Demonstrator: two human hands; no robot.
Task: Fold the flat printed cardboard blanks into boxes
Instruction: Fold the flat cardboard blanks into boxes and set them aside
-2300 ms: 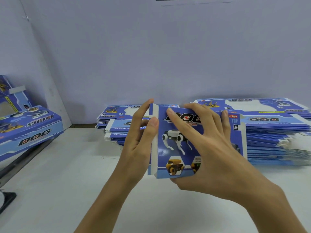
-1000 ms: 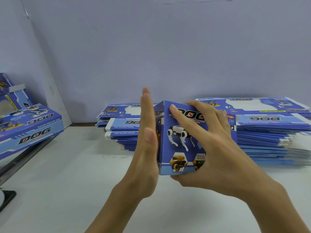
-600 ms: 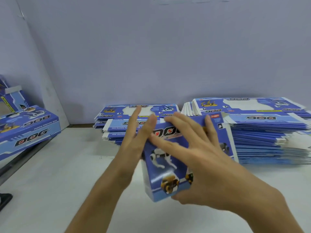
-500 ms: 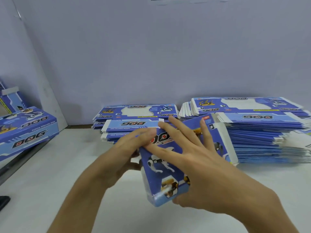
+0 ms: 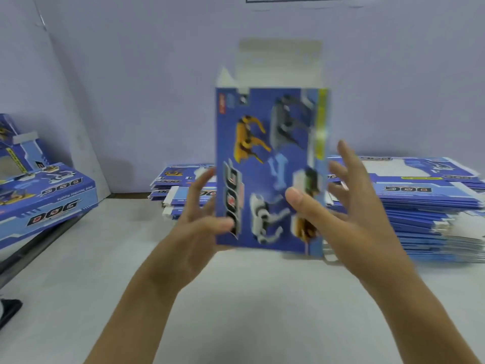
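As I hold it upright, the box (image 5: 267,166) stands between my hands.
Left grip (image 5: 199,232) and right grip (image 5: 346,214) pinch it by thumb; top flap (image 5: 280,64) open.

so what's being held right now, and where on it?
The blue printed cardboard box, upright with its white top flap open. The left hand and right hand pinch its lower side edges, thumbs on the front face.

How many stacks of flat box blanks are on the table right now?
2. One stack sits behind the left hand; a larger stack sits behind the right hand. The held box may hide more.
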